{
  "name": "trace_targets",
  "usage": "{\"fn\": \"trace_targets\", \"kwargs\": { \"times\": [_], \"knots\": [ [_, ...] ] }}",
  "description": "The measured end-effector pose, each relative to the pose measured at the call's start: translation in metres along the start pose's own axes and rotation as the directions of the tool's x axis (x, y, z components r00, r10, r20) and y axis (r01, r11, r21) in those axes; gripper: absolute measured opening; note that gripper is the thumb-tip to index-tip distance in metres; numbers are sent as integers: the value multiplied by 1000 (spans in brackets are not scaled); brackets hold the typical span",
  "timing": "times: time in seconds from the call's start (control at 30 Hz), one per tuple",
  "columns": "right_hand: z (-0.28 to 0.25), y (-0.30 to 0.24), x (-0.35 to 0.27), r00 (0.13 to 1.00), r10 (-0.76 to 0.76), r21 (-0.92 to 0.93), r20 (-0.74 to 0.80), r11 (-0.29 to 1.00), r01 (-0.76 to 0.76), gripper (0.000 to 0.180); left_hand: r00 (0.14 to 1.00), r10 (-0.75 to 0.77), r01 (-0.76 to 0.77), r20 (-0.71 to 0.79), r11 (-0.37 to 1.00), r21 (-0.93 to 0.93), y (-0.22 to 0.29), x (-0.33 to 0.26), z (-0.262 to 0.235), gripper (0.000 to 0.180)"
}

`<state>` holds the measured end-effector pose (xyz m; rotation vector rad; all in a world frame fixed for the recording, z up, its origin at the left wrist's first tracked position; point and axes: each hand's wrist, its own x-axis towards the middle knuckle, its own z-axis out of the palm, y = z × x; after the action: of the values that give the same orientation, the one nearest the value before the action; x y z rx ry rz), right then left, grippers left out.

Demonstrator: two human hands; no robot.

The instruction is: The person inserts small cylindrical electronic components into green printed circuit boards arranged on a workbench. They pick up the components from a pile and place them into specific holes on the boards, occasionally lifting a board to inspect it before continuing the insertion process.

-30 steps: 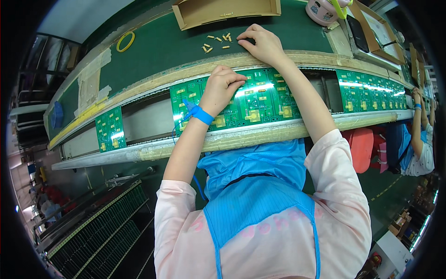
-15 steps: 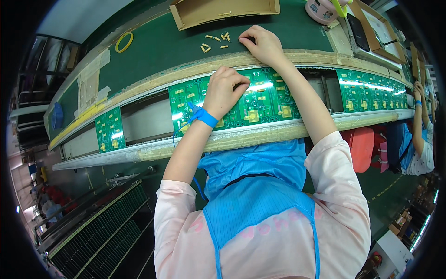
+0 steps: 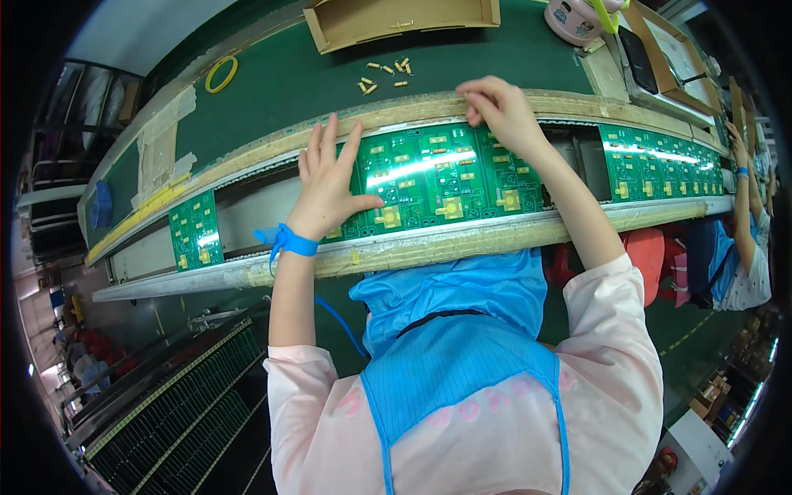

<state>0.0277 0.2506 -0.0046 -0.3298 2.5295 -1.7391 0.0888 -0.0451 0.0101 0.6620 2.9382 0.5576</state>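
Observation:
A green circuit board lies in the rail track in front of me, with small yellow parts and a few brownish ones on it. My left hand is spread over its left end, fingers apart and thumb on the board, hiding that edge. A blue strap circles my left wrist. Over the board's far right edge, my right hand has its thumb and fingers drawn together; anything between them is too small to make out. Several small yellowish cylindrical components lie loose on the green bench top beyond the track.
A cardboard tray stands at the far side, with a yellow ring to its left. More boards sit in the track, a small one left and a long one right. Another person's arm is at the far right.
My left hand has moved left and down from the board's middle, and its fingers have spread. My right hand has come back from beside the loose components to the board's far edge.

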Motion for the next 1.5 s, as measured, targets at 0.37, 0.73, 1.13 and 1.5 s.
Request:
{"fn": "trace_targets", "kwargs": {
  "times": [0.37,0.73,1.13,1.5],
  "knots": [
    [-8,-12,-55,943,-254,-446,216,833,327,9,958,78,-63,-276,996,63,25,63,25,78],
    [1,-11,-59,938,-276,-418,211,842,341,10,865,-22,53,-501,997,48,-19,92,27,18],
    [11,-19,-54,881,-400,-501,254,724,473,8,882,39,-56,-470,998,-22,-25,99,13,12],
    [11,-25,-50,878,-367,-540,306,692,478,5,845,98,-172,-526,981,-92,-15,71,1,20]
  ]
}}
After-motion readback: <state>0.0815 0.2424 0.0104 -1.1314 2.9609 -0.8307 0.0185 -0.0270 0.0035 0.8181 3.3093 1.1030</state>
